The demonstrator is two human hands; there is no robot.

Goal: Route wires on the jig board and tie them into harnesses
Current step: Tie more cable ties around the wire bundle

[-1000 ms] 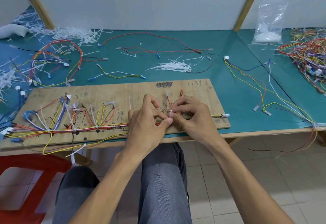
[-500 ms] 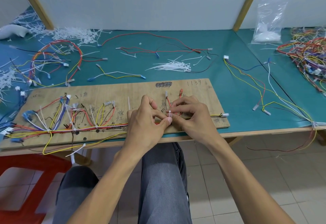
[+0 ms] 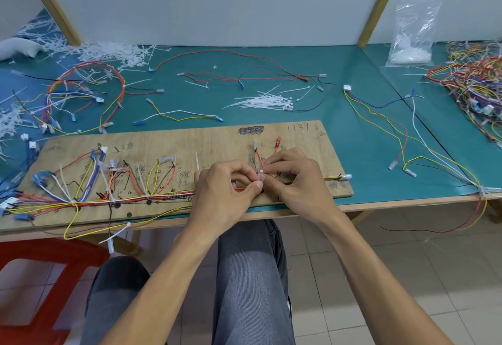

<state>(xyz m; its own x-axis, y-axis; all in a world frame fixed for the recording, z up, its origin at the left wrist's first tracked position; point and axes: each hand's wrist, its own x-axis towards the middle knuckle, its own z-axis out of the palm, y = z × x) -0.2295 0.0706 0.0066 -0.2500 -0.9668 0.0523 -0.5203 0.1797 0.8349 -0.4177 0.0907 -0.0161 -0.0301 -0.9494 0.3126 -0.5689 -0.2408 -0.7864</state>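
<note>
A seated worker's left hand [image 3: 220,195] and right hand [image 3: 296,181] meet over the long, pencil-marked wooden jig board [image 3: 190,141]. The fingertips of both are pinched together on a small white plastic cable tie [image 3: 260,178], whose square head stands upright between the two thumbs. The other fingers of each hand are curled in above it.

The tie sits on the right half of the board, where the multicoloured wire bundle [image 3: 135,198] running along the board's near edge passes under the hands. At 9 o'clock from the hands, branches of yellow, red, white and blue wire fan up from that bundle to small connectors. Two short orange leads [image 3: 276,146] rise at 12 o'clock, just above the right hand's knuckles.

The board lies on a teal-covered workbench [image 3: 353,127]. A loose heap of unused white cable ties [image 3: 266,101] rests at 12 o'clock beyond the board. A looped, tied harness of red and yellow wires [image 3: 87,86] lies at 10 o'clock, with white clipped tie offcuts [image 3: 108,52] scattered behind it. A clear plastic bag [image 3: 413,35] stands at 1 o'clock, and a tangled pile of coloured harnesses [image 3: 475,84] lies at 2 o'clock. A red plastic stool [image 3: 40,276] sits at 8 o'clock beside the worker's knees.
</note>
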